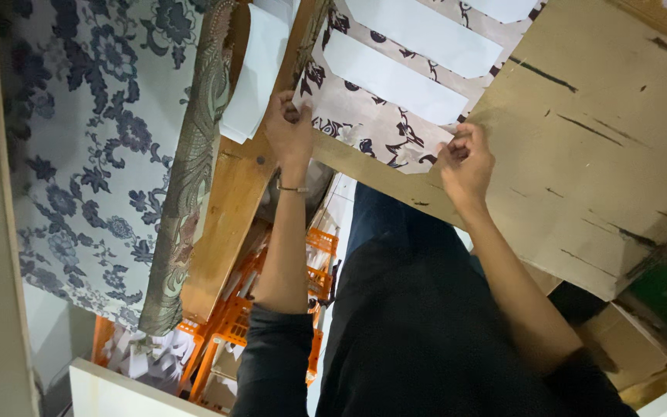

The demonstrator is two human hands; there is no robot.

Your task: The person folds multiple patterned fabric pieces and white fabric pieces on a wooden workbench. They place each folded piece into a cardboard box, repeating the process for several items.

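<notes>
Brown-patterned cloth (364, 123) lies on the wooden bench (596, 139), close to its near edge, with white paper pieces (395, 81) lying on top of it. Both hands are closed on this cloth — the left hand (289, 131) pinches its left corner between the fingers, and the right hand (465, 162) pinches its lower right corner at the edge of the bench. The left wrist wears a thin bracelet (293, 188). At the left side a blue flowered cloth (94, 139) hangs down, with a brown-gold cloth (191, 185) beside it, and one more white sheet (256, 73) rests over a wooden board (221, 224). Under the bench, orange crates (233, 316) stand on the floor, near the person's dark clothes (418, 324).
</notes>
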